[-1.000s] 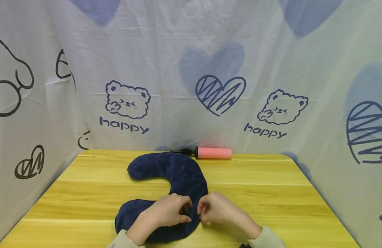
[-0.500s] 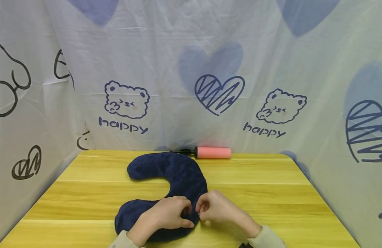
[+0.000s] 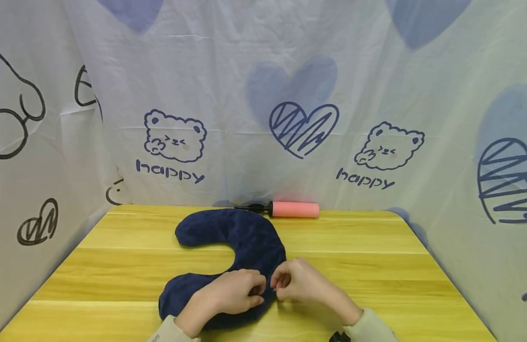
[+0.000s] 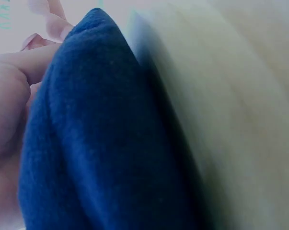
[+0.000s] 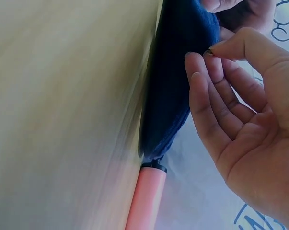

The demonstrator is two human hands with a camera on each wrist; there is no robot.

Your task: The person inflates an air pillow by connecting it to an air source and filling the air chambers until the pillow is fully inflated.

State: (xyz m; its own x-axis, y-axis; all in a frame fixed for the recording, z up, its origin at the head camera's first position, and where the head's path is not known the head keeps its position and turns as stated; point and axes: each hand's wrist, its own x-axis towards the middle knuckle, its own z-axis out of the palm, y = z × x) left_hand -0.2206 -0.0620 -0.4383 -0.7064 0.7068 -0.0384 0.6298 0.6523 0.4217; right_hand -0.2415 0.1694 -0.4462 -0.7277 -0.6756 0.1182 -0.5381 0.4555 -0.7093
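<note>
A navy U-shaped neck pillow (image 3: 250, 242) lies on the table with its opening to the left. My left hand (image 3: 235, 290) is over its near right part, thumb and fingers curled and pinching the cover close to the outer edge. At that edge my right hand (image 3: 299, 285) pinches a small shiny zipper pull (image 5: 210, 52) between thumb and index finger. In the left wrist view the pillow (image 4: 106, 124) hides part of the left hand (image 4: 12, 105). The zipper's line along the seam is too small to make out.
Behind the pillow, along the table's back edge, lies a hand pump (image 3: 295, 209) with a pink barrel and black end. White printed cloth (image 3: 229, 161) hangs at the back and both sides of the wood-grain table (image 3: 374, 266).
Both hands stay at nearly the same place on the pillow's outer edge. The left thumb shifts slightly, and the right hand tilts up a little. The pillow keeps its position.
</note>
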